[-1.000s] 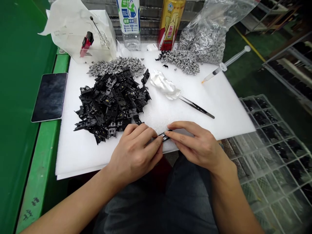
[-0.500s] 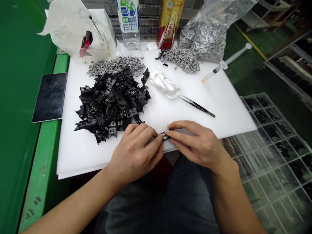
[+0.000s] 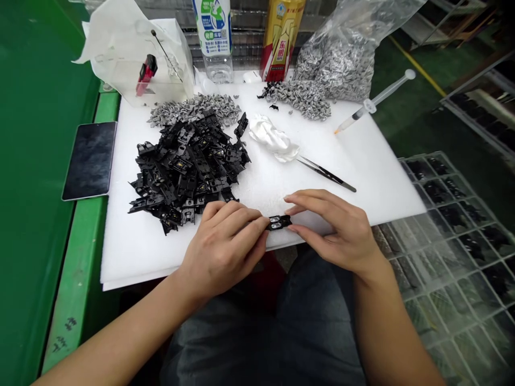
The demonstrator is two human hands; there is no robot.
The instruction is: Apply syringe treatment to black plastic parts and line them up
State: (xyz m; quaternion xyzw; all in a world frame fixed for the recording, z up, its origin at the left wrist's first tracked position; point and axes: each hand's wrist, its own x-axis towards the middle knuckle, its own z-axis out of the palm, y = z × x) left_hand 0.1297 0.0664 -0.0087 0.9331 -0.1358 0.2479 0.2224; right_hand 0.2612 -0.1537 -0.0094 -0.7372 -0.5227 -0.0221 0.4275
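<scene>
Currently, reading left to right: the left hand (image 3: 221, 252) pinches the left end of a small black plastic part (image 3: 279, 222) between thumb and fingertips, holding it at the front edge of the white foam sheet (image 3: 129, 252). The right hand (image 3: 336, 228) is spread, its thumb and fingers open around the part's right end and just beside it; contact cannot be resolved. Risk: with only one firm pinch, slackened fingers could let the part fall past the foam edge toward the lap. A careless wrist could also disturb the loose pile of black plastic parts (image 3: 185, 171) near the left hand. Surroundings: a phone (image 3: 89, 161) lies on the green bench (image 3: 76, 268) at left. Silver metal clips (image 3: 193, 110), a crumpled white cloth (image 3: 273, 139), steel tweezers (image 3: 328, 176) and a syringe (image 3: 374, 102) rest on the foam. Behind stand a clear plastic box (image 3: 169, 69), a water bottle (image 3: 213, 32), a gold can (image 3: 281, 37) and a bag of silver clips (image 3: 341, 59). At right, a clear plastic crate (image 3: 454, 257) holds black parts above the dark green floor (image 3: 434, 107).
</scene>
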